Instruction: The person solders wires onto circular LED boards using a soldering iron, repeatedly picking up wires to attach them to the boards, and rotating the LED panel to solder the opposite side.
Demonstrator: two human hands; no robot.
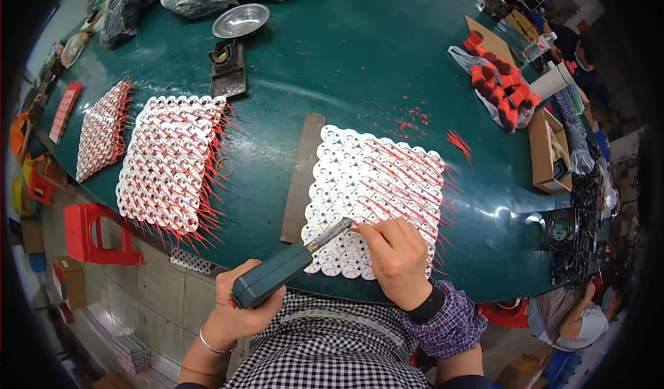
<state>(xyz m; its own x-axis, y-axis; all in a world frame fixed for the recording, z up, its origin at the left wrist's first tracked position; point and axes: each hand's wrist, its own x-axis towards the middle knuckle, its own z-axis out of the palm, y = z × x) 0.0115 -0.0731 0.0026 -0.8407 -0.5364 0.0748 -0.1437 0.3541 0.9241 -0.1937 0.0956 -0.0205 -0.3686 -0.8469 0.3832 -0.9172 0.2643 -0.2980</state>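
My left hand (238,302) is wrapped round the dark green handle of a soldering gun (277,271). Its metal tip reaches onto a panel of round white circuit boards (339,188) in front of me. Close beside that tip, the fingers of my right hand (398,257) are pinched on a thin red wire, mostly hidden by the fingers. Red wires (401,174) lie across the right part of the panel and stick out past its right edge. The boards on the left part carry no red wires. A brown strip (302,181) lies under the panel's left side.
Wired panels (169,164) stand to the left. Behind them are a soldering stand (228,70) and a metal bowl (241,21). Loose red wires (459,147) and red scraps lie beyond the panel. Red wire bundles (505,88) and a cardboard box (550,154) are at right. Other people sit nearby.
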